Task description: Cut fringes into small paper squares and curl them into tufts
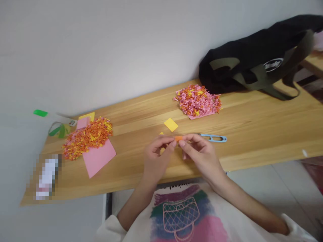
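Note:
Between the fingertips of my left hand [158,153] and my right hand [199,148] is a small orange piece of paper [178,138], pinched at both ends just above the tabletop. Beyond the hands lies a yellow paper square [171,124]. Another bit of yellow paper shows partly behind my left fingers. Blue thread snips [214,138] rest on the wood, their tips reaching behind my right hand.
On the wooden table [252,134], an orange and yellow heap of small paper pieces [88,137] lies by pink paper [99,158] at left. A pink and orange heap [198,101] sits at the back, near a black bag [239,64]. A blurred-out object [47,176] lies front left.

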